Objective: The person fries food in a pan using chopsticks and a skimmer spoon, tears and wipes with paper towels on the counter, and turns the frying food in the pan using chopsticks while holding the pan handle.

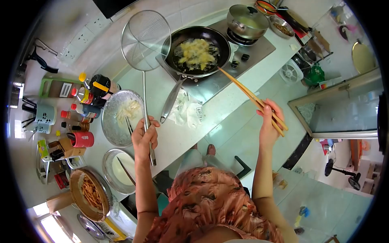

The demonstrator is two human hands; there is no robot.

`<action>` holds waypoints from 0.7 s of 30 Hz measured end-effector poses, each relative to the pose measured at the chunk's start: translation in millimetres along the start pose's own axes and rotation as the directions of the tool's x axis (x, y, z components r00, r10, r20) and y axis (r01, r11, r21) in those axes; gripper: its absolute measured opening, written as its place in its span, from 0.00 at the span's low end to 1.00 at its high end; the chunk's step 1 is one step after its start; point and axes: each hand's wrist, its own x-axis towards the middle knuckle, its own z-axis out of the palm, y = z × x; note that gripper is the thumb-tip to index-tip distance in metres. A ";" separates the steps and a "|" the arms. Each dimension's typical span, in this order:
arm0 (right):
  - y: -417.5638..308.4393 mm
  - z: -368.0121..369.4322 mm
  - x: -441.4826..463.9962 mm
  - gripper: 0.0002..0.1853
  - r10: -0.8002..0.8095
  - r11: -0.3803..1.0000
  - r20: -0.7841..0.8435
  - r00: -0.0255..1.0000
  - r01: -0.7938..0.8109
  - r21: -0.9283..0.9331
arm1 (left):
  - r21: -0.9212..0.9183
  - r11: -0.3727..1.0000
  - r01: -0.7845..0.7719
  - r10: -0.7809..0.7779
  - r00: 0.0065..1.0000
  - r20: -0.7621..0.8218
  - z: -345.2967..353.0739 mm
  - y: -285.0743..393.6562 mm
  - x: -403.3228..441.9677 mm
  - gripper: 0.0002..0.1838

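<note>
Here, the strainer [146, 40] is grasped by the left hand [146, 139], its fingers closed around the lower handle. The handle's long axis is run nearly straight away from the body, tilted slightly left; the mesh is pointed to the far side, overlapping the left rim of the pan [177, 73] in view. Whether the rim is touched cannot be told.

Chopsticks [252, 96] are pinched near their thick ends between right-hand [271, 117] thumb and curled fingers. The pair is aligned slantwise, tips aimed far left and set close together at the pan's near-right edge; contact cannot be judged.

Yellow food [197, 52] is surrounded by bubbling oil in the pan, which is set on the stove [219, 86], handle directed toward the near left.
</note>
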 end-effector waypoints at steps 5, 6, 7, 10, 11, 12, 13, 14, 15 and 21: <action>19.1 49.3 21.8 0.12 0.092 0.996 0.130 0.987 -0.091 -0.018 | 0.190 0.980 -0.053 0.056 0.998 -0.012 -22.0 17.7 38.7 0.14; 23.5 62.0 27.9 0.12 0.076 0.997 0.167 0.983 -0.070 -0.044 | 0.234 0.971 -0.053 0.057 0.998 -0.009 -27.1 17.5 46.1 0.15; 29.6 75.9 32.3 0.11 0.067 0.996 0.207 0.976 -0.053 -0.071 | 0.278 0.959 -0.048 0.053 0.999 -0.009 -33.6 15.0 52.2 0.15; 42.8 113.4 44.8 0.10 0.055 0.993 0.318 0.946 -0.017 -0.119 | 0.323 0.946 -0.032 0.035 0.999 -0.003 -36.1 10.1 64.9 0.17; 48.3 124.1 48.1 0.09 0.056 0.992 0.353 0.934 -0.011 -0.127 | 0.326 0.945 -0.025 0.027 1.000 0.001 -34.5 8.6 67.7 0.17; 53.7 134.0 52.9 0.09 0.028 0.992 0.377 0.926 0.022 -0.127 | 0.317 0.948 -0.024 0.028 1.000 -0.010 -32.0 8.7 70.6 0.17; 60.9 142.8 56.4 0.09 0.000 0.991 0.401 0.916 0.054 -0.125 | 0.309 0.951 -0.021 0.029 0.999 -0.020 -29.9 8.6 72.4 0.18; 67.9 150.4 60.8 0.09 -0.026 0.989 0.426 0.904 0.086 -0.122 | 0.300 0.954 -0.019 0.030 0.999 -0.033 -28.8 8.6 74.0 0.18; 74.7 156.8 66.7 0.09 -0.143 0.971 0.454 0.879 0.213 -0.105 | 0.301 0.954 -0.007 0.021 0.999 -0.043 -28.4 8.8 75.0 0.18; 97.1 157.5 99.9 0.08 -0.219 0.934 0.397 0.891 0.308 -0.178 | 0.350 0.936 0.029 0.009 0.994 -0.109 -19.4 14.5 72.0 0.19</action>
